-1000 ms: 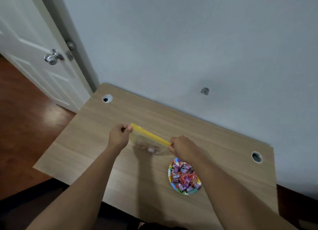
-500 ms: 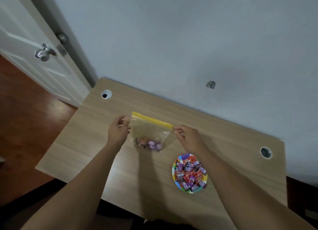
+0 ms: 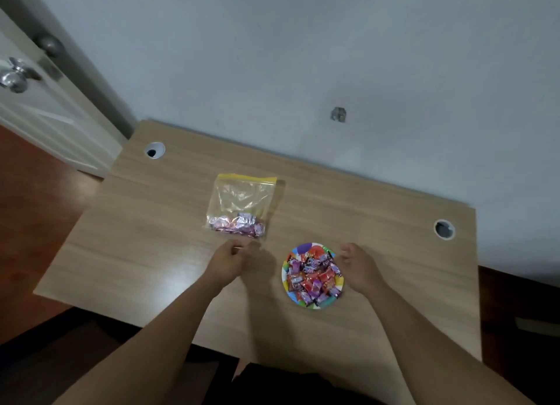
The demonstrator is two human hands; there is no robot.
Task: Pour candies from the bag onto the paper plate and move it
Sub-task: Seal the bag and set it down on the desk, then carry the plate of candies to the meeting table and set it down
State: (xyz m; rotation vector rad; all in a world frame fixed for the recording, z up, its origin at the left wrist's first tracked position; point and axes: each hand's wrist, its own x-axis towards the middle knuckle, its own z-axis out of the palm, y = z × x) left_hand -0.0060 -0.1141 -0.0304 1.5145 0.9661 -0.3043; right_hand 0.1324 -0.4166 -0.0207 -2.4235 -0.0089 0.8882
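Right now the paper plate (image 3: 313, 275) is sitting on the desk (image 3: 378, 238) near its front edge, heaped with wrapped candies (image 3: 313, 279) in red, purple and pink. The right hand (image 3: 359, 266) is hovering just beside the plate's right rim, fingers loosely curled and partly open, gripping nothing. The left hand (image 3: 230, 260) is hanging to the plate's left, just in front of the bag (image 3: 241, 206), also half curled and empty as far as can be seen.

The main risk is lying in the move itself. A paper plate is likely flimsy, and lifting it by one rim with a single hand could be bending it, so the piled candies would be sliding off onto the desk or over the near edge to the floor. Taking it from both sides, or sliding it flat, would be lowering that risk. A quick jerk would be scattering the top layer too.

The bag is lying flat on the desk, well clear of the plate, its yellow zip strip pointing toward the wall. A small clump of candies is sitting at its near end; the rest of it is looking empty. Whether the zip is sealed is not clear.
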